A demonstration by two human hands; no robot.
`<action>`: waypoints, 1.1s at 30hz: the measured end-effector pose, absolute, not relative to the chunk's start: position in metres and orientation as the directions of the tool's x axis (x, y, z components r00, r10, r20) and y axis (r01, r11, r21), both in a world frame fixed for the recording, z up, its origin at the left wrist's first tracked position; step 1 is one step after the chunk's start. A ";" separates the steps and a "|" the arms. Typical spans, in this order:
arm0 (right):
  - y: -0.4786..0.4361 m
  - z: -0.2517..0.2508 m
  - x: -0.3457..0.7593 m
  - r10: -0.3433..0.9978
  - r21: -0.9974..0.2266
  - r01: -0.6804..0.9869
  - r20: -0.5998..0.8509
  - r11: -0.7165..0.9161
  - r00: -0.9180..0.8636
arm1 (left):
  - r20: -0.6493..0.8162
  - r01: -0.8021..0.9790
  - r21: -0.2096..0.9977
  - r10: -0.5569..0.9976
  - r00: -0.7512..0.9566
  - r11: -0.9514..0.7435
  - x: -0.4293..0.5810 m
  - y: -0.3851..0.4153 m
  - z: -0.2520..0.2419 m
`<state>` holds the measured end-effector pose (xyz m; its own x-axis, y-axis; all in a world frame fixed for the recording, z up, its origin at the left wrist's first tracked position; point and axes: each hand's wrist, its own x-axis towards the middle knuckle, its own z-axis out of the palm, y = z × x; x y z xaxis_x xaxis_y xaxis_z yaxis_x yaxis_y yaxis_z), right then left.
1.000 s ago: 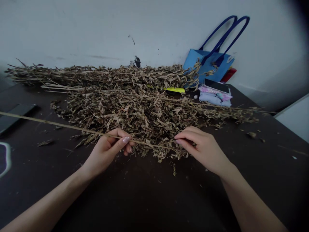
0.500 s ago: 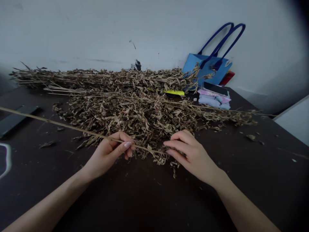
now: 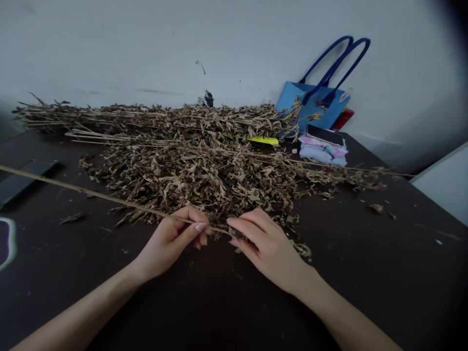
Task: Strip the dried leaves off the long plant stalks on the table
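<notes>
The left hand (image 3: 175, 239) is pinching the long dried stalk (image 3: 91, 195) steady while the right hand (image 3: 265, 243) is closing around its leafy end; a firm, even pinch close to the stem would serve best.

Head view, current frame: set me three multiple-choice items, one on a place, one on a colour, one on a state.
1. Where does the blue bag stand?
A. far right, against the wall
B. near left corner
C. under the table

2. What colour is the flat object lying at the far edge of the leaf pile?
A. red
B. yellow
C. white

3. How is the long stem held?
A. lying loose on the table
B. in the left hand alone
C. pinched by both hands

Answers:
1 A: the blue bag leans at the wall behind the dried leaf pile.
2 B: the yellow object lies beside the bag.
3 C: the left hand and right hand both grip the long stem, close together above the dark table.
</notes>
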<state>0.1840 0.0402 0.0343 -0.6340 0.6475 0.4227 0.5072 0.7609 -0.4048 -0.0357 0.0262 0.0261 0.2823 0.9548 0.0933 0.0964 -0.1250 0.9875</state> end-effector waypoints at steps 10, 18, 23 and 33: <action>0.042 0.036 0.174 0.634 -0.430 0.473 0.422 0.769 -0.648 | 0.113 0.108 0.983 0.949 0.293 -0.151 -0.036 0.024 0.025; 0.044 0.038 0.167 0.676 -0.488 0.486 0.370 0.725 -0.638 | 0.129 0.115 0.978 0.942 0.309 -0.172 -0.038 0.023 0.024; 0.044 0.036 0.167 0.714 -0.563 0.474 0.348 0.677 -0.607 | 0.131 0.125 0.976 0.937 0.324 -0.180 -0.038 0.024 0.025; 0.042 0.033 0.168 0.785 -0.636 0.483 0.356 0.601 -0.507 | 0.138 0.096 0.980 0.940 0.312 -0.175 -0.036 0.024 0.025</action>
